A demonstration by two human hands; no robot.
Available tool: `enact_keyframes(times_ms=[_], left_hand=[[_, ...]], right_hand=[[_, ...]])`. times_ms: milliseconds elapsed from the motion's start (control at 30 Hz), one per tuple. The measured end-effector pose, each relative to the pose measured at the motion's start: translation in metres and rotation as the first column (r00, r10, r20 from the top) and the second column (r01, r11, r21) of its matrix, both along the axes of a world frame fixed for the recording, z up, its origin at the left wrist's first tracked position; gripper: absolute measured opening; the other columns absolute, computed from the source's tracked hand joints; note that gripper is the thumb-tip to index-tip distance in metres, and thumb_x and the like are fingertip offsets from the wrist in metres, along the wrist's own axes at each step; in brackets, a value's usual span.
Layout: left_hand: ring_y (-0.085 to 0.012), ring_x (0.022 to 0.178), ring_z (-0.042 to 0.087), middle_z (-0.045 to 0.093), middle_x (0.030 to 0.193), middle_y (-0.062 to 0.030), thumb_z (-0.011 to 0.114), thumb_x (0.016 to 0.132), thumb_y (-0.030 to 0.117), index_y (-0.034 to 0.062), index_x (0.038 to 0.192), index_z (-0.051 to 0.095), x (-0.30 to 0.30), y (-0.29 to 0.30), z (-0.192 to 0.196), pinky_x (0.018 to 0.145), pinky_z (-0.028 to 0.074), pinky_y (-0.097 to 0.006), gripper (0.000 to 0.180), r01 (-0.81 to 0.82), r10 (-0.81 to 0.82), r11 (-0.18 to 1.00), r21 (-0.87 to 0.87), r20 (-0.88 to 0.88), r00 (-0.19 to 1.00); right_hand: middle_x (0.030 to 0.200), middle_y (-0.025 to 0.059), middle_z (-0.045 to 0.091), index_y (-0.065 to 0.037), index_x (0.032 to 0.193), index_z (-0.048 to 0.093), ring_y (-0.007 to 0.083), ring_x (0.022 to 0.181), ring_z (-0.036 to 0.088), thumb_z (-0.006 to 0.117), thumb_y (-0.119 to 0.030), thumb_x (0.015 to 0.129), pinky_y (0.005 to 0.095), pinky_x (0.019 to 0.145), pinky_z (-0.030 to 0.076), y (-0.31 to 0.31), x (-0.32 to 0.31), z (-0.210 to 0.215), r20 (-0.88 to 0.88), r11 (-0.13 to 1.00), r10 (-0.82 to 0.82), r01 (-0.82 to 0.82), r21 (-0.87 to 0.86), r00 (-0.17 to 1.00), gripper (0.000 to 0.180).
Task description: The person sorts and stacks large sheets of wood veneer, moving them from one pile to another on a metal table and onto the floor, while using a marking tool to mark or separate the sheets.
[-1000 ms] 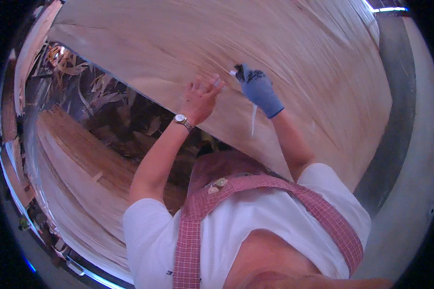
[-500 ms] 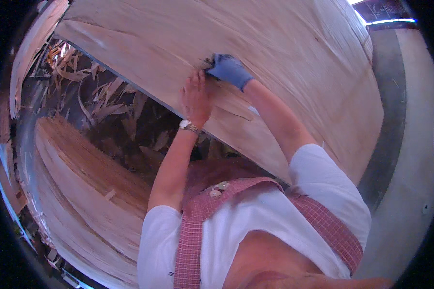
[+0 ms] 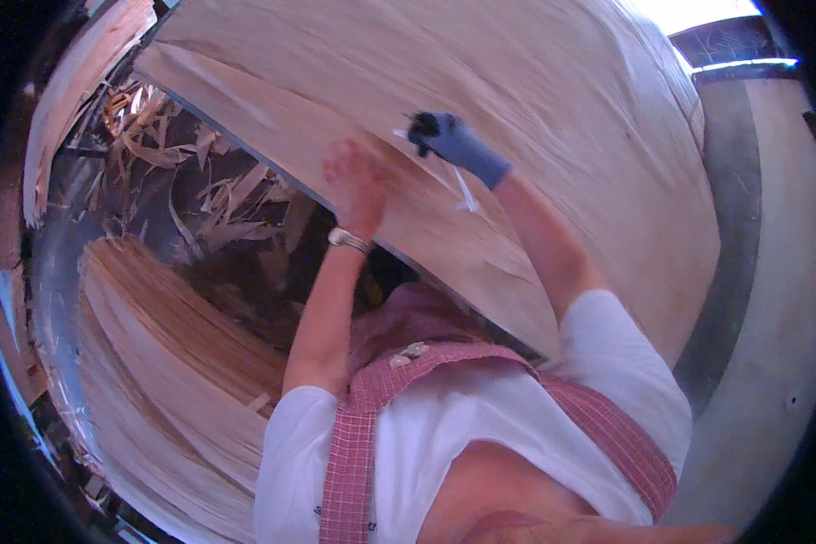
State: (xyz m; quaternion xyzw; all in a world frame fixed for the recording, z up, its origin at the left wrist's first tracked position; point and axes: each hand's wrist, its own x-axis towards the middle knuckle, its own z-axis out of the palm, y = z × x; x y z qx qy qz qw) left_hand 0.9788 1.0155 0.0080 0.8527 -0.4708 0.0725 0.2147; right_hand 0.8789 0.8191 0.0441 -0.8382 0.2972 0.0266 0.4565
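Observation:
A large pale wood veneer sheet point(image 3: 562, 118) with wavy grain spreads in front of me. Bare, with a wristwatch point(image 3: 348, 239) at the wrist, my left hand point(image 3: 355, 186) is over the sheet near its left edge; its fingers look stretched out, slightly blurred. My right hand point(image 3: 440, 136), in a blue-grey glove with dark fingertips, is closed just to the right of it. A thin white strip point(image 3: 465, 192) shows on both sides of the closed fingers and trails toward my forearm. The glove hides how the strip is gripped.
Torn veneer scraps point(image 3: 236, 208) litter the dark floor left of the sheet's straight edge. A stack of veneer sheets point(image 3: 163, 363) stands at the lower left. More veneer point(image 3: 82, 100) rises at the far left. A grey strip of floor point(image 3: 730, 236) runs along the right.
My right hand has moved right, away from my left hand, and the white strip now shows beside it. My left hand has shifted slightly left and nearer to me.

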Motion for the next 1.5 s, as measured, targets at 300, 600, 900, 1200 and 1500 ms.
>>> enact_keyframes(times_ms=[300, 600, 900, 1200, 1500], left_hand=[[-0.0333, 0.124, 0.039, 0.037, 0.144, -0.0125, 0.065, 0.079, 0.043, 0.0066, 0.142, 0.036, 0.092, -0.009, 0.015, 0.098, 0.034, -0.049, 0.078, 0.022, -0.007, 0.981, 0.192, -0.081, 0.997], [-0.0306, 0.111, 0.047, 0.042, 0.134, -0.0150, 0.065, 0.078, 0.048, 0.0087, 0.139, 0.041, 0.126, -0.024, 0.017, 0.090, 0.039, -0.046, 0.076, 0.161, -0.120, 0.961, 0.226, -0.187, 0.975], [-0.0332, 0.128, 0.040, 0.042, 0.139, -0.0179, 0.052, 0.090, 0.033, -0.0002, 0.131, 0.046, 0.456, -0.010, 0.001, 0.106, 0.030, -0.048, 0.053, -0.259, 0.259, 0.966, 0.006, 0.022, 0.966], [-0.0339, 0.136, 0.031, 0.037, 0.145, -0.0175, 0.057, 0.088, 0.039, -0.0009, 0.139, 0.038, 0.611, -0.012, -0.021, 0.113, 0.020, -0.050, 0.067, -0.263, 0.264, 0.964, 0.035, -0.051, 0.963], [-0.0296, 0.117, 0.046, 0.038, 0.145, -0.0120, 0.056, 0.089, 0.036, 0.0131, 0.143, 0.037, 0.657, -0.021, -0.013, 0.097, 0.035, -0.046, 0.061, -0.275, 0.293, 0.952, 0.135, -0.137, 0.946]], right_hand=[[0.090, 0.0214, 0.064, -0.003, 0.088, 0.055, 0.0425, 0.089, 0.059, 0.062, -0.043, 0.083, 0.0502, 0.075, 0.046, 0.006, 0.157, -0.019, -0.064, 0.894, 0.133, -0.148, -0.424, 0.989, 0.040], [0.088, 0.0219, 0.065, -0.001, 0.105, 0.058, 0.0390, 0.083, 0.062, 0.060, -0.021, 0.088, 0.0436, 0.072, 0.049, 0.038, 0.122, -0.002, -0.095, 0.989, -0.112, 0.102, -0.103, 0.989, 0.026], [0.084, 0.0134, 0.067, -0.006, 0.094, 0.064, 0.0278, 0.077, 0.065, 0.060, -0.028, 0.087, 0.0381, 0.070, 0.049, -0.014, 0.396, 0.010, 0.130, 0.991, 0.121, -0.112, -0.080, 0.984, 0.024], [0.082, 0.0046, 0.069, -0.012, 0.096, 0.067, 0.0155, 0.071, 0.063, 0.063, -0.020, 0.081, 0.0340, 0.070, 0.050, -0.001, 0.711, 0.005, 0.064, 0.957, 0.269, -0.275, 0.097, 0.961, 0.017], [0.093, 0.0166, 0.067, -0.008, 0.093, 0.063, 0.0358, 0.088, 0.063, 0.065, -0.037, 0.078, 0.0438, 0.074, 0.049, 0.010, 0.782, 0.002, -0.250, 0.820, 0.315, -0.395, -0.414, 0.916, 0.032]])
